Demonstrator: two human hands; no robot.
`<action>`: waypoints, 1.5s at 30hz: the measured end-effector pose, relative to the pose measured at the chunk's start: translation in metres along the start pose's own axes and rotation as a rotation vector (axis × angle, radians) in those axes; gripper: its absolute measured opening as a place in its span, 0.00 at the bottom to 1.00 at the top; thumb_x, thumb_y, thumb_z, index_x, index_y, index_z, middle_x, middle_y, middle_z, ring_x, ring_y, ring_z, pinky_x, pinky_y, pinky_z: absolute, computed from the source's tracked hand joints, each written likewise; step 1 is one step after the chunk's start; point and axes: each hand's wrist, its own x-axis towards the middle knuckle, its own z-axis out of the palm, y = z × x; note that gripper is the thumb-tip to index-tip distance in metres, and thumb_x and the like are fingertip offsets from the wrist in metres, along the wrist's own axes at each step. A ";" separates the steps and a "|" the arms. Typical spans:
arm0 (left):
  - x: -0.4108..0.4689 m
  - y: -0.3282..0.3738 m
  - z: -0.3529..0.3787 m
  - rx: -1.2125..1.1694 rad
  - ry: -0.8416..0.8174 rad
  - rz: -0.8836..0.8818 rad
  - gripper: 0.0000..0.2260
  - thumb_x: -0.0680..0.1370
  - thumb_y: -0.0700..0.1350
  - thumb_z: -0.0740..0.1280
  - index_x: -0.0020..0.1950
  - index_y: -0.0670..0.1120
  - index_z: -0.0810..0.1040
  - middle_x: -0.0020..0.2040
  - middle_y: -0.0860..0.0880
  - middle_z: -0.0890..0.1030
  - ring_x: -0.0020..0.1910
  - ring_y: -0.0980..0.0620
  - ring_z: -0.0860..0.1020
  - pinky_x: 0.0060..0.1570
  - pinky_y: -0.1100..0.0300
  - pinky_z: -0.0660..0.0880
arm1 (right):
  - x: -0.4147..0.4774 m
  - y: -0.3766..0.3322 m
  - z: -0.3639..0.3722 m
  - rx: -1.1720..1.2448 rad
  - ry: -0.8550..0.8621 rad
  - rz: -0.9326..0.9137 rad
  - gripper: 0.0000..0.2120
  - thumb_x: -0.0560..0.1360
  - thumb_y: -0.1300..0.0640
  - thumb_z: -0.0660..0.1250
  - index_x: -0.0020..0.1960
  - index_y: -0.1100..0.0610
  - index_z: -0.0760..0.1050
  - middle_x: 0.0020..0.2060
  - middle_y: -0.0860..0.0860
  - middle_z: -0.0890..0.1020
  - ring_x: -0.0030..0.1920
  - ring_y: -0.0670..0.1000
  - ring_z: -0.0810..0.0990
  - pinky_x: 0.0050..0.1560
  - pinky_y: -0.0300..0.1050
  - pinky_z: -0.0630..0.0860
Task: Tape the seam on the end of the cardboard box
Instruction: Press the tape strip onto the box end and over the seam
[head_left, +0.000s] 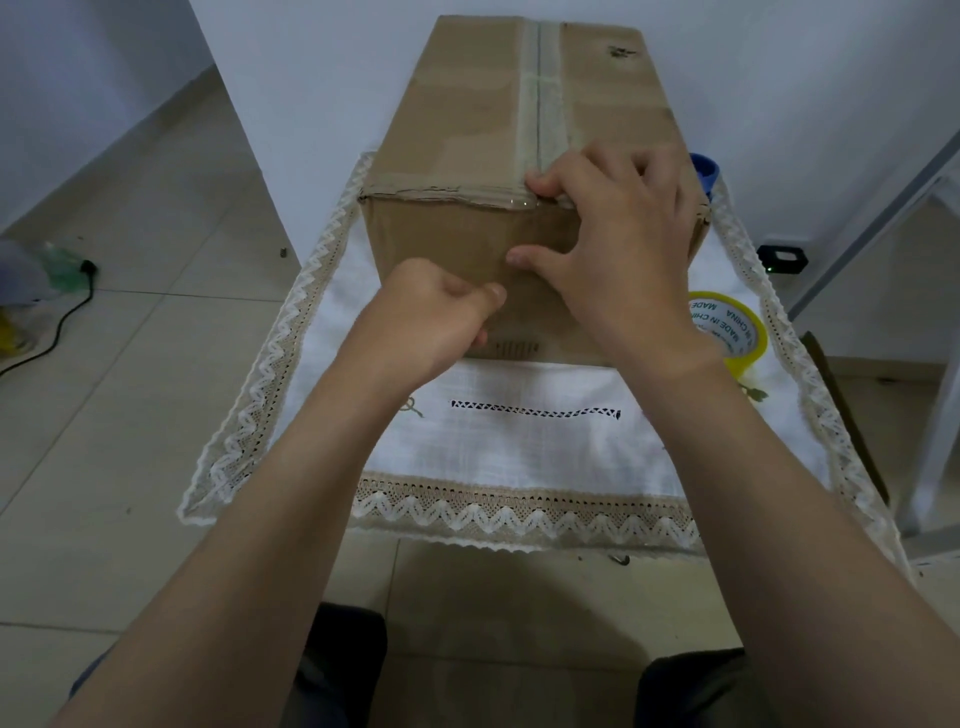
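Both hands' fingers — spread — press the box.

Dim, soft light; wide-angle edge distortion

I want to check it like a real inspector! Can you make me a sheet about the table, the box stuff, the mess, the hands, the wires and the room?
Surface: white lace-edged cloth over a small table.
Job's things: box lying on the cloth, clear tape along its top seam; tape roll beside it, to the right.
Clutter: blue object behind the box, mostly hidden.
Hands: right hand spread over the box's near top edge; left hand pinching at the end face.
Cables: black cable on the floor, left.
Surroundings: tiled floor, white walls.
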 end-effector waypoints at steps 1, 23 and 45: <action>-0.002 0.003 -0.001 -0.002 0.066 0.087 0.16 0.80 0.56 0.69 0.37 0.50 0.86 0.21 0.57 0.74 0.21 0.61 0.70 0.33 0.59 0.68 | 0.000 0.002 0.001 0.009 0.005 -0.007 0.24 0.66 0.37 0.77 0.58 0.45 0.80 0.56 0.44 0.81 0.62 0.58 0.74 0.64 0.53 0.63; 0.052 0.008 0.010 0.327 0.593 0.625 0.15 0.74 0.60 0.73 0.60 0.63 0.84 0.60 0.64 0.84 0.63 0.55 0.77 0.63 0.55 0.60 | -0.004 0.013 0.000 0.041 0.085 0.189 0.16 0.73 0.32 0.70 0.59 0.34 0.83 0.61 0.35 0.82 0.64 0.52 0.71 0.66 0.57 0.57; 0.056 0.009 0.015 0.284 0.618 0.614 0.17 0.72 0.68 0.70 0.54 0.60 0.85 0.55 0.62 0.84 0.61 0.53 0.76 0.64 0.51 0.61 | -0.003 0.025 -0.001 0.090 0.086 0.156 0.12 0.79 0.34 0.65 0.57 0.33 0.83 0.60 0.33 0.83 0.64 0.50 0.71 0.70 0.61 0.60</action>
